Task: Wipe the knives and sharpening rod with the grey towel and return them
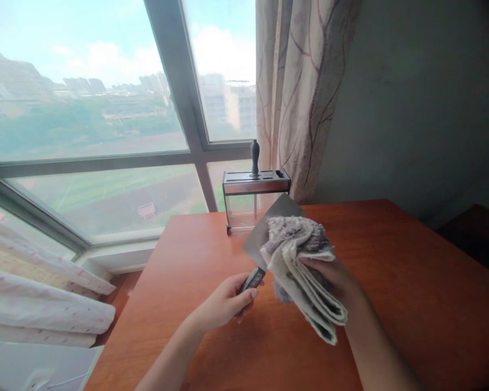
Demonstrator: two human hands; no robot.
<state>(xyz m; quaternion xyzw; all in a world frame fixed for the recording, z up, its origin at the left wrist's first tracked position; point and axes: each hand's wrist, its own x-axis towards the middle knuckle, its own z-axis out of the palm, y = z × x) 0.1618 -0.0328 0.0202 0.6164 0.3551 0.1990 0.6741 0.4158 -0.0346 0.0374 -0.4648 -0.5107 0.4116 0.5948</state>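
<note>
My left hand (228, 302) grips the dark handle of a cleaver (269, 225), whose broad steel blade points up and away over the wooden table (411, 282). My right hand (334, 277) holds a folded grey and white cloth (301, 266) pressed against the right face of the blade. The cloth covers the lower part of the blade and most of my right fingers.
A steel and clear knife block (255, 198) with one dark handle standing in it sits at the table's far edge by the window. A patterned curtain (301, 92) hangs behind it. White bedding (36, 304) lies left of the table.
</note>
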